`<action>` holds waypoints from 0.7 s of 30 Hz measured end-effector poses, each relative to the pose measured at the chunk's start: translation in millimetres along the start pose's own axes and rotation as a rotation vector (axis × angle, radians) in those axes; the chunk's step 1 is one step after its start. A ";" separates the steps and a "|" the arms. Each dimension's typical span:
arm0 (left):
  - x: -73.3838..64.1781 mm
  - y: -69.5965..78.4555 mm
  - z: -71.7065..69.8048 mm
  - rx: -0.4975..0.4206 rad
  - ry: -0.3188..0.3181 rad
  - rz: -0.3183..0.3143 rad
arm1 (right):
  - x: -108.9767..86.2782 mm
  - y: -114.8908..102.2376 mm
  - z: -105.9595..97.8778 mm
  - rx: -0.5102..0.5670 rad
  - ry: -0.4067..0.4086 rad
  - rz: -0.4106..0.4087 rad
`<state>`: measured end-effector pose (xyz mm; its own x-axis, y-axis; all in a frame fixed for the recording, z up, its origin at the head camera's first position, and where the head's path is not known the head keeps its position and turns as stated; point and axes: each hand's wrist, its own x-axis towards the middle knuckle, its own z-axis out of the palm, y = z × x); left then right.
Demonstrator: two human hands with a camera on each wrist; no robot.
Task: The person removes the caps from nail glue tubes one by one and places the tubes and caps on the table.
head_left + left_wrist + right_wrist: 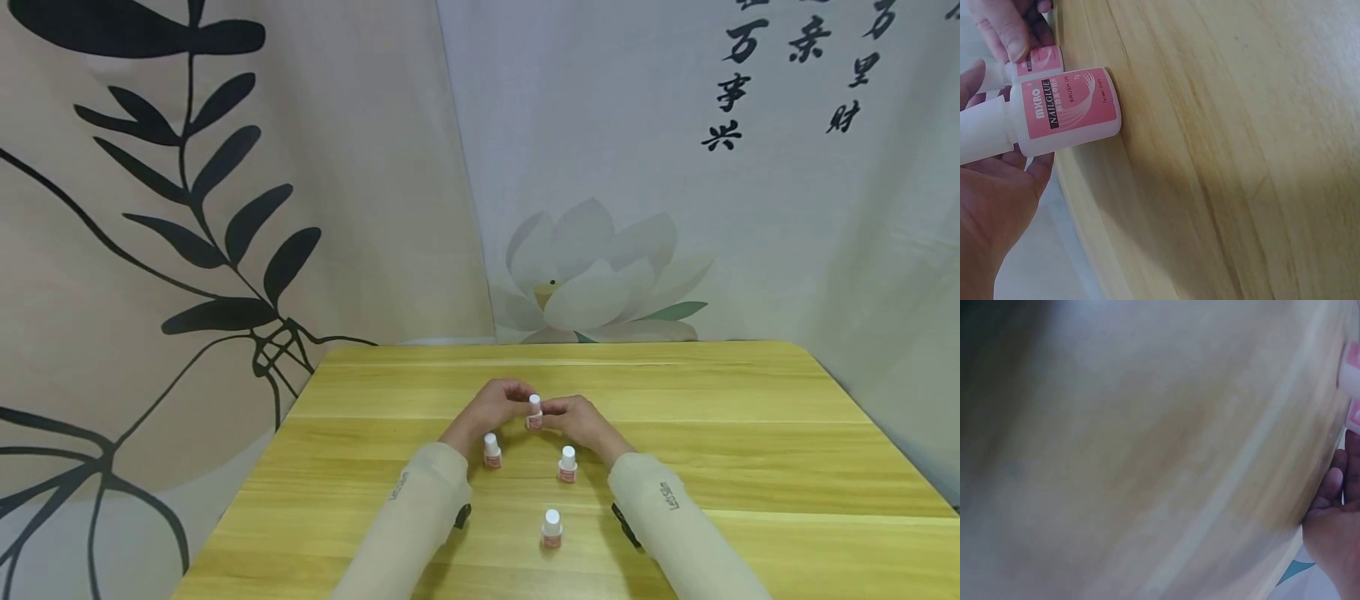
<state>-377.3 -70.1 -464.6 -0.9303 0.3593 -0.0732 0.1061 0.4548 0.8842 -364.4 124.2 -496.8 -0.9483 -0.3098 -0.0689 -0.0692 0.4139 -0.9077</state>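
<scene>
Both hands meet at one small white nail glue bottle [534,414] with a pink label, upright toward the back of the table. My right hand [583,419] pinches it low, its thumb on the label in the left wrist view. My left hand [497,406] holds it from the other side, thumb and fingers at the white cap. Closest to my left wrist stands a second nail glue bottle [1071,111], partly covering the held one in the left wrist view. Only slivers of two bottles show at the right wrist view's edge, above my right hand there.
Between the forearms, a capped bottle [567,465] stands near the right wrist and another bottle [552,529] nearer the front. The wooden table [750,400] reaches back to a printed curtain [375,167]. Dark bands sit at both cuffs.
</scene>
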 end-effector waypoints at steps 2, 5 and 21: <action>-0.3 0.9 0.4 0.002 0.006 -0.002 | 0.7 0.8 0.2 -0.001 -0.001 -0.002; -0.7 2.2 1.1 0.002 0.015 -0.004 | 1.0 1.8 0.0 0.002 -0.002 -0.004; 0.0 8.7 -1.4 -0.038 0.037 -0.012 | 1.7 3.0 0.2 -0.019 0.007 -0.010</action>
<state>-376.8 -67.3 -456.3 -0.9440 0.3231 -0.0676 0.0820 0.4278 0.9001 -366.2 124.8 -499.8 -0.9497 -0.3080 -0.0568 -0.0847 0.4272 -0.9002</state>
